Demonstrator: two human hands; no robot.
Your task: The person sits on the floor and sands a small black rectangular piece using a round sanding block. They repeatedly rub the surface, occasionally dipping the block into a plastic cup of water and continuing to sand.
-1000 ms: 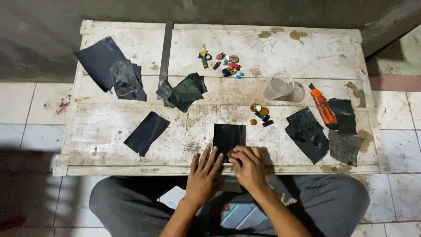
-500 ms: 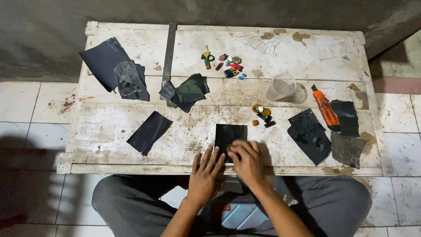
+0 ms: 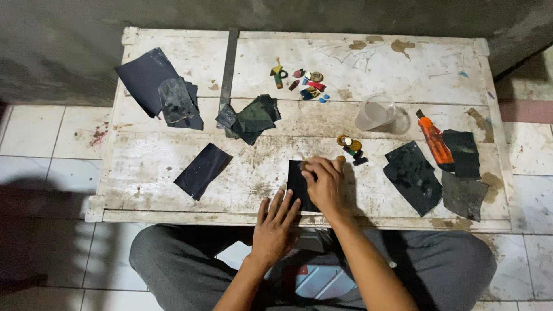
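Nearest me, at the worktop [image 3: 173, 201] edge, my left hand [image 3: 275, 222] lies flat, fingers spread, pinning the near edge of the small black sheet [image 3: 296, 183] so it won't slide, while my right hand [image 3: 325, 183] presses on top of it, fingers curled together around something too small to tell. Just beyond sit small coloured pieces [image 3: 349, 144], then a clear cup [image 3: 374, 112], an orange cutter [image 3: 435, 141] and more dark sheets [image 3: 250, 118], farther back within reach.

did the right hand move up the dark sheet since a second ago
Yes. The right hand has slid away from the table's near edge, up over the dark sheet toward the small coloured pieces.
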